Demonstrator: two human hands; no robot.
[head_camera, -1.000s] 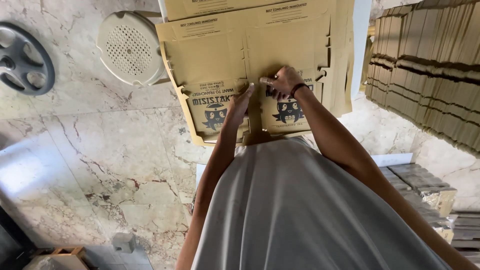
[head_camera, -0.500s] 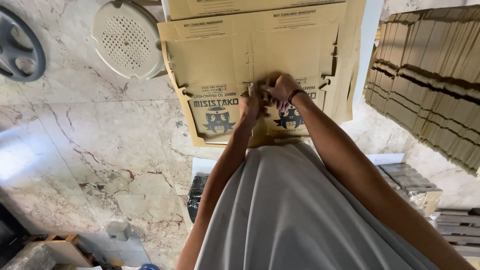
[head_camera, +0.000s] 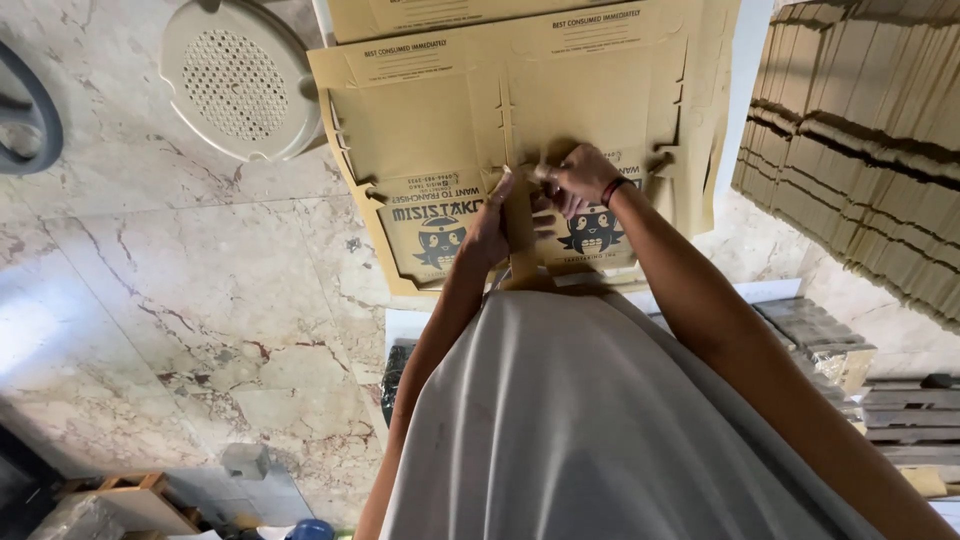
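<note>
A flat, unfolded brown cardboard box blank (head_camera: 440, 110) with printed cartoon figures lies in front of me on top of other blanks. My left hand (head_camera: 492, 222) presses on the blank near its middle fold, fingers wrapped over a raised cardboard strip. My right hand (head_camera: 578, 180), with a dark band on the wrist, pinches the same strip from the other side. Both hands meet at the centre of the blank's near edge. My grey shirt fills the lower part of the view.
A round white perforated plastic stool seat (head_camera: 238, 80) stands at the upper left on the marble floor (head_camera: 180, 300). A tall stack of flat cardboard blanks (head_camera: 870, 140) rises at the right. Bundles and pallets (head_camera: 900, 400) lie at the lower right.
My hands have come together at the middle of the blank; the left hand moved up from the printed panel to the fold beside the right hand. The view shifted slightly downward.
</note>
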